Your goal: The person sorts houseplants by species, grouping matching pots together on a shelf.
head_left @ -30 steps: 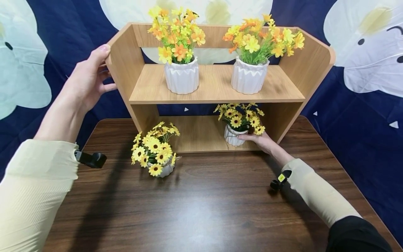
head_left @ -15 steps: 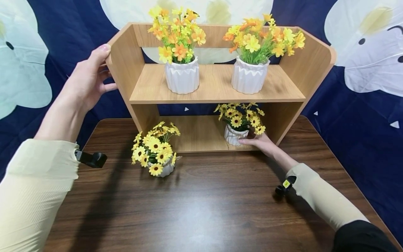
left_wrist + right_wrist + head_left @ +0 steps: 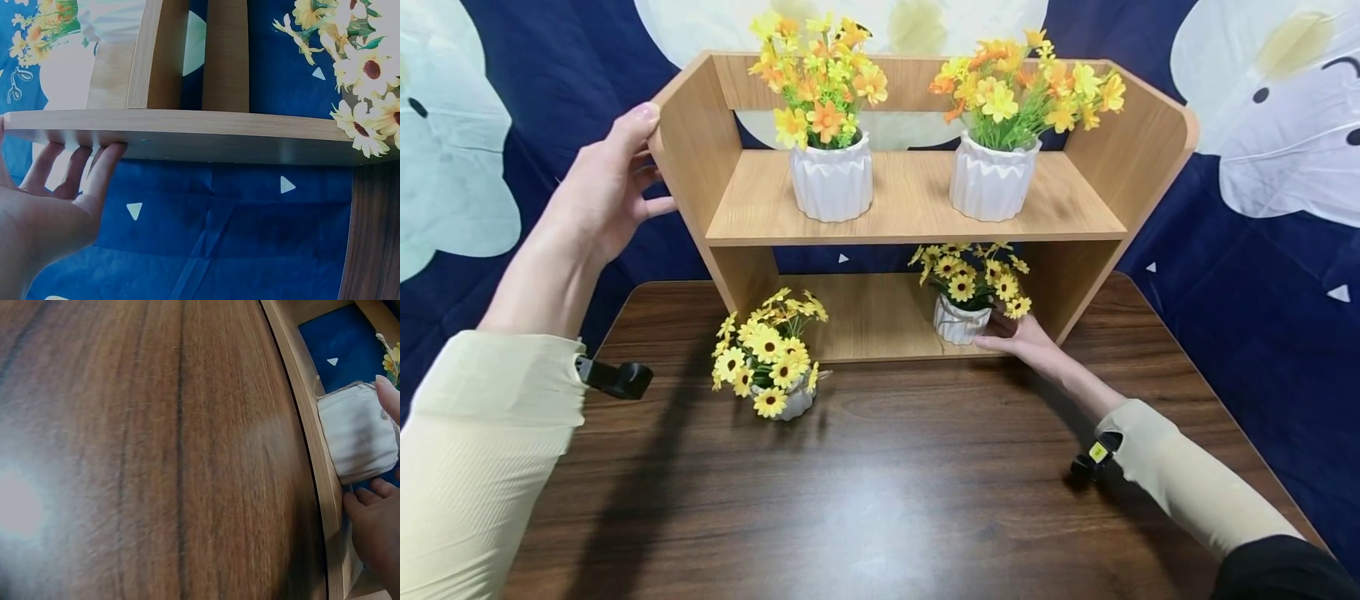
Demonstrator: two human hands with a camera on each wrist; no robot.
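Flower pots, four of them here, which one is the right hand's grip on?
The small daisy pot on the shelf's lower level; the right hand touches it. The other daisy pot stands untouched on the table.

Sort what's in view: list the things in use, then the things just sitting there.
In use:
- right hand around the small daisy pot on the lower shelf
- left hand holding the wooden shelf unit by its side panel

Sitting by:
- second daisy pot on the table
- two white ribbed pots on the upper shelf
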